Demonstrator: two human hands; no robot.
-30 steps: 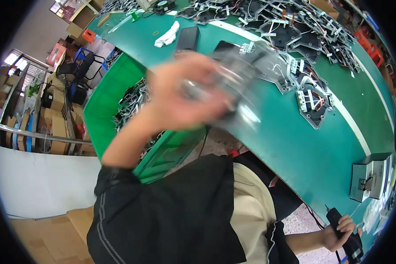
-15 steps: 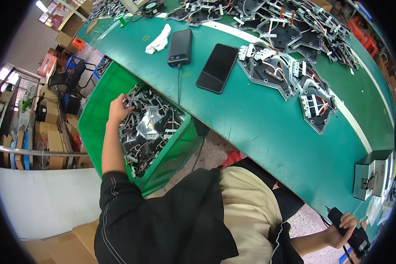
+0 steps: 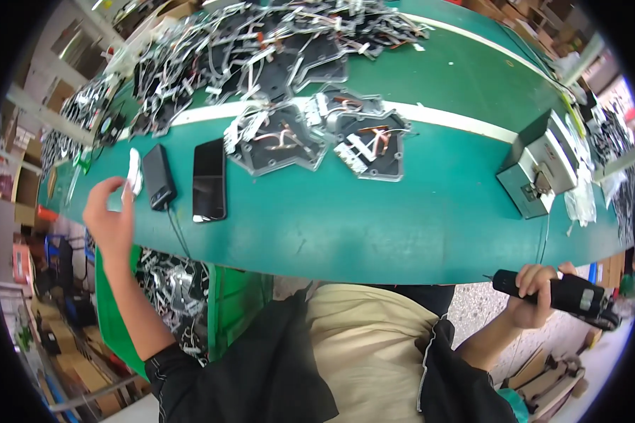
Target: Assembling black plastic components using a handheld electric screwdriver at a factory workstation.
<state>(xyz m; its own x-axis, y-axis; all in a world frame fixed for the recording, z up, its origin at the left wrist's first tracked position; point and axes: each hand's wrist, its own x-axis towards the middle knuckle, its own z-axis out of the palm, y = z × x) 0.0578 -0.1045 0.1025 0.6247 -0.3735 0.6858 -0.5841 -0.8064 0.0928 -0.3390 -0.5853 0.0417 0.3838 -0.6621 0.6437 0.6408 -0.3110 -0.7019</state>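
Your right hand [image 3: 533, 295] is clamped around a black power screwdriver [image 3: 575, 292], its tip pointing left, near the tabletop's [image 3: 374, 233] front edge. Your left hand [image 3: 111, 218], well apart from the right, curves its thumb and fingers into a loop at the lower end of a crumpled white cloth [image 3: 135, 166], though you cannot tell whether the fingertips meet or touch it. Beside the cloth lie a black power bank [image 3: 158, 173] and a phone [image 3: 209, 176], with dark wired panels [image 3: 282, 148] farther right, while your left forearm crosses above a green bin [image 3: 238, 299] of parts.
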